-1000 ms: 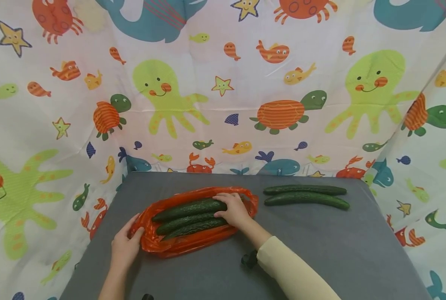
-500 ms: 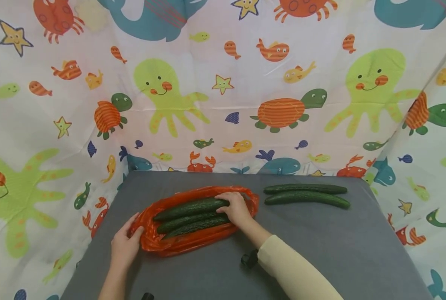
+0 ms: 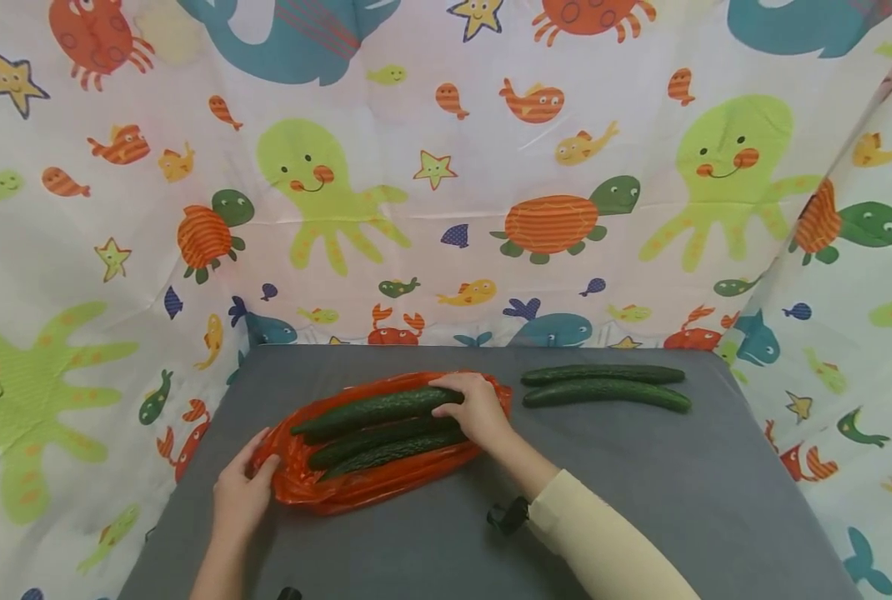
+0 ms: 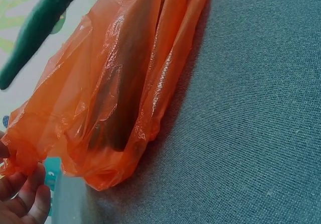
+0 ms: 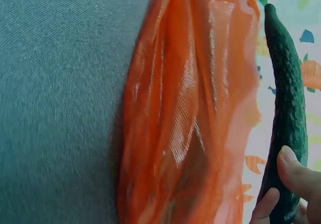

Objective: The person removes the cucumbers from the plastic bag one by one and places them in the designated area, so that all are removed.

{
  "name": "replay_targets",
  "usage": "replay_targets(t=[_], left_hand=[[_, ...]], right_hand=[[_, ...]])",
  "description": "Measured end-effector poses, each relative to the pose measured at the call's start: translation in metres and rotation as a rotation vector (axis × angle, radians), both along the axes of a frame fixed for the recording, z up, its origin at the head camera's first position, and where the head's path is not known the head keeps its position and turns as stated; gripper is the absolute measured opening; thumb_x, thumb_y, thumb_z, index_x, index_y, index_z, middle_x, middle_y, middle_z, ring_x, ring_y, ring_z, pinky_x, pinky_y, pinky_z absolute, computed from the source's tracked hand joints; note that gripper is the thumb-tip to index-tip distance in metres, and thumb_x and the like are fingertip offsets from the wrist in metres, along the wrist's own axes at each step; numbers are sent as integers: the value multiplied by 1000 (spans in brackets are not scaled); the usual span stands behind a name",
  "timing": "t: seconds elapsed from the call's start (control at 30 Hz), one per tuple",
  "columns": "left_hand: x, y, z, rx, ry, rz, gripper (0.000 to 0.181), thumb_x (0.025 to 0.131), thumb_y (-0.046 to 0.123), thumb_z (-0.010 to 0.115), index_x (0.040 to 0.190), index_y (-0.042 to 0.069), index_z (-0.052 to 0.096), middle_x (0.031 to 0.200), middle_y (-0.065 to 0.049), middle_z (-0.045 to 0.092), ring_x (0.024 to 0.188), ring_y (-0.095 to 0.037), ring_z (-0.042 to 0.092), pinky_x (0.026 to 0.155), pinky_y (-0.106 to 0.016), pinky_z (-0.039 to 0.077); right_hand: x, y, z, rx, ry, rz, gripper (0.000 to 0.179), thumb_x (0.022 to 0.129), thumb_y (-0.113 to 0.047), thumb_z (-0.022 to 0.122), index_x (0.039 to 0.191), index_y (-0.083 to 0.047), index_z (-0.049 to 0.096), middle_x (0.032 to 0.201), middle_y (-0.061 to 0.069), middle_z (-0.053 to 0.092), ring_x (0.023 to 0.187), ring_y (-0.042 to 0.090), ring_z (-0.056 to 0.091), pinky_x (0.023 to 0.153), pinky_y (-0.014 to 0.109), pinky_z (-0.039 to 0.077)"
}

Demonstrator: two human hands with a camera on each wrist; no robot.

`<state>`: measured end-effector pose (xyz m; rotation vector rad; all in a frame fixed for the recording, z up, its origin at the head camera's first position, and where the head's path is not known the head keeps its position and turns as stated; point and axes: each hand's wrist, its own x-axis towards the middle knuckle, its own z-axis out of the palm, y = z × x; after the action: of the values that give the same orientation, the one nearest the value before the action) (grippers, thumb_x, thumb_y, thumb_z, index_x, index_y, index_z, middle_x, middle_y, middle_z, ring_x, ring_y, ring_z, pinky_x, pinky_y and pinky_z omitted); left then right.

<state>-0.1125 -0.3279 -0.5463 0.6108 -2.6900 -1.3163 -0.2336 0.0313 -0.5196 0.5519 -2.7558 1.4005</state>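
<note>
An orange plastic bag lies wide open on the table, with two dark green cucumbers inside it. My left hand holds the bag's left end; in the left wrist view, thumb and fingers pinch the thin plastic. Over the bag's far side, my right hand grips a third cucumber near its right end. The right wrist view shows the thumb and fingers around this cucumber, which is raised above the bag. Part of its right end is hidden by the hand.
Two more cucumbers lie side by side on the grey table, right of the bag. A patterned sea-animal curtain stands behind and at both sides. A black strap hangs by the right sleeve.
My right hand has lifted the far cucumber a little off the others in the bag. The left hand keeps its hold on the bag's end. The head view has shifted slightly.
</note>
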Motion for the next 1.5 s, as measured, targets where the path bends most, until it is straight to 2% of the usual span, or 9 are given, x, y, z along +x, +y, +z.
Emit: replay_targets(t=[0.13,0.23,0.37,0.47,0.63,0.77,0.97,1.3,1.5], left_hand=[[-1,-1,1,-11,-2,10,52,104,34,56,154,29,44,147,-17,53,111,-33,56,76,-35,48],[-2,-1,2,-11,-8,10,52,104,35,55,154,29,43,146,-17,54,109,-31,56,74,-33,47],[-2,0,2,11,-6,4,53,104,34,54,155,26,43,152,-18,49,125,-34,52,91,-45,49],[-2,0,1,38,-4,7,52,104,33,54,155,25,43,153,-19,47,133,-37,48,101,-56,45],[-1,-1,-1,40,-12,20,52,103,32,57,154,25,45,155,-19,45,140,-41,43,110,-62,38],[0,-3,-3,39,-21,28,53,103,33,58,154,26,45,155,-18,46,140,-41,43,110,-62,37],[-3,-3,-4,34,-14,-5,55,104,39,54,156,27,41,156,-19,43,137,-41,45,109,-62,39],[-6,-1,-2,26,-24,26,54,103,35,56,155,26,44,156,-17,44,143,-41,39,113,-64,33],[-6,-2,-3,30,-29,29,54,103,34,57,155,24,43,158,-18,42,144,-42,38,114,-64,32]], right_hand=[[-1,7,6,-8,6,-21,46,79,-15,84,123,-24,75,128,2,70,126,26,61,101,47,52],[-2,15,10,-18,-7,-40,45,80,-15,83,123,-25,75,130,1,69,125,25,61,96,46,56],[-4,30,18,-21,-4,-51,44,81,-15,83,123,-24,75,131,1,69,127,25,61,97,48,55],[-4,43,26,-9,9,-58,45,81,-18,83,125,-24,74,133,2,68,131,26,57,105,51,49],[-3,69,35,-3,21,-87,45,82,-18,83,126,-24,73,136,5,65,134,30,53,109,55,45],[-4,87,35,15,34,-113,46,83,-18,83,127,-24,72,137,6,65,134,31,53,108,55,44],[-6,113,32,46,72,-142,46,83,-18,83,127,-21,72,135,7,66,132,33,54,108,57,44],[-8,156,27,82,30,-156,47,83,-20,82,129,-23,71,140,9,62,137,35,49,108,59,43],[-5,189,21,111,15,-183,49,84,-21,82,131,-20,69,141,11,61,138,38,47,105,60,45]])
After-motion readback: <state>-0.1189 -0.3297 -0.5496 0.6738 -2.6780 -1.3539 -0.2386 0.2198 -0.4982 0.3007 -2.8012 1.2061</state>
